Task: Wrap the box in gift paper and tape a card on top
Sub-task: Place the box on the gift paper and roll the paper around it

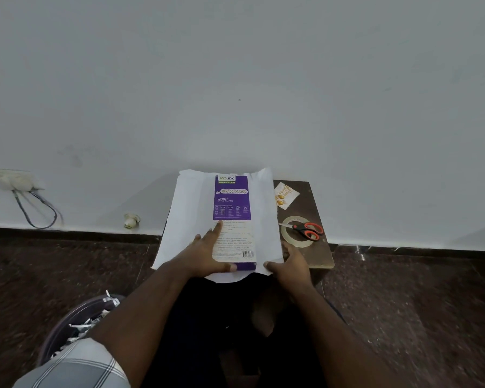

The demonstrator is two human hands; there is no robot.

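Note:
A long purple and white box [232, 208] lies lengthwise on a white sheet of gift paper [188, 217] spread over a small dark table [315, 208]. My left hand [207, 252] rests flat on the near half of the box, index finger stretched forward and thumb at the near end. My right hand [287, 264] pinches the near right corner of the paper, thumb on top. A small white card [285, 195] with gold print lies on the table to the right of the paper.
Red-handled scissors [305, 229] lie across a roll of clear tape [297, 233] on the table's right side. A dark bin [76, 329] with paper scraps stands on the dark floor at the left. The white wall has a socket with cables [25, 191].

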